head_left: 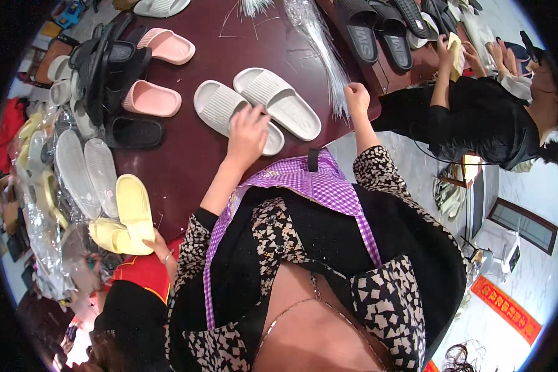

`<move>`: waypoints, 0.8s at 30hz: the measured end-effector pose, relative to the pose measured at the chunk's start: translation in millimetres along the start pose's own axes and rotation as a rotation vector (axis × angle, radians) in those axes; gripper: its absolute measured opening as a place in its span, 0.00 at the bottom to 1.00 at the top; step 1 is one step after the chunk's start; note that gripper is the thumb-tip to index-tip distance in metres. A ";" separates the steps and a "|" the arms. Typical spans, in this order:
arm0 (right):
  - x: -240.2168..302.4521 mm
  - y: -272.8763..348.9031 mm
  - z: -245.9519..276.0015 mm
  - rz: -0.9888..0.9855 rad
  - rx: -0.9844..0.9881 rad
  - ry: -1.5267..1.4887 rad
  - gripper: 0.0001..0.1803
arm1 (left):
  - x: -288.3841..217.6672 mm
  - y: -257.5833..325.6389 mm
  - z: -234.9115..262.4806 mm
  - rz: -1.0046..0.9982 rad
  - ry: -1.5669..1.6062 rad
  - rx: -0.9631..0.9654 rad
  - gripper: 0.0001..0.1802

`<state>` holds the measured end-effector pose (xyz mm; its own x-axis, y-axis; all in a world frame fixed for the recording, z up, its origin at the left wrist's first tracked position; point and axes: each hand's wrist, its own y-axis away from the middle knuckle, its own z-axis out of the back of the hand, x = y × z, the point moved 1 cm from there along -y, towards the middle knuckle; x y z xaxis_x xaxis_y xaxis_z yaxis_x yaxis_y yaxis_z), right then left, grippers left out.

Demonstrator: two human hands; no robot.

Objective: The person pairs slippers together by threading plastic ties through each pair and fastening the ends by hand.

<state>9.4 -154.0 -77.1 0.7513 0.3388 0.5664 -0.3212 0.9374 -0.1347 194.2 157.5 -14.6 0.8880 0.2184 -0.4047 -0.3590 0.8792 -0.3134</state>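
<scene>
My left hand (pixel 248 131) rests with fingers spread on the near one of two pale grey slide slippers (pixel 220 106), which lie side by side on the dark red table (pixel 192 155); the second slipper (pixel 278 101) lies just beyond it. My right hand (pixel 356 98) is closed at the table's right edge, pinching the lower end of a bundle of thin clear plastic ties (pixel 323 53) that stretches away up the table.
Pink slippers (pixel 153 98), black slippers (pixel 123 68) and bagged white ones (pixel 84 167) crowd the left side. A pair of yellow slippers (pixel 127 217) is held by another person's hand (pixel 161 249) at lower left. A person in black (pixel 477 115) works at right beside black slippers (pixel 378 31).
</scene>
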 end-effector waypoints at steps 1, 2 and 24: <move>3.6 4.1 -3.2 -0.008 -0.033 0.041 0.13 | -4.3 -2.4 -5.1 -0.080 -0.005 0.025 0.24; 6.9 6.3 -4.7 -0.016 -0.065 0.081 0.12 | -7.7 -5.2 -9.8 -0.160 -0.011 0.050 0.23; 18.0 0.1 -9.8 0.092 -0.011 0.150 0.11 | -16.7 -21.4 -26.3 -0.184 -0.358 0.161 0.11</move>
<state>28.5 -147.1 -74.9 0.7967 0.4311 0.4235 -0.3874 0.9022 -0.1896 179.4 123.9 -23.8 0.9868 0.1603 -0.0219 -0.1614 0.9658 -0.2028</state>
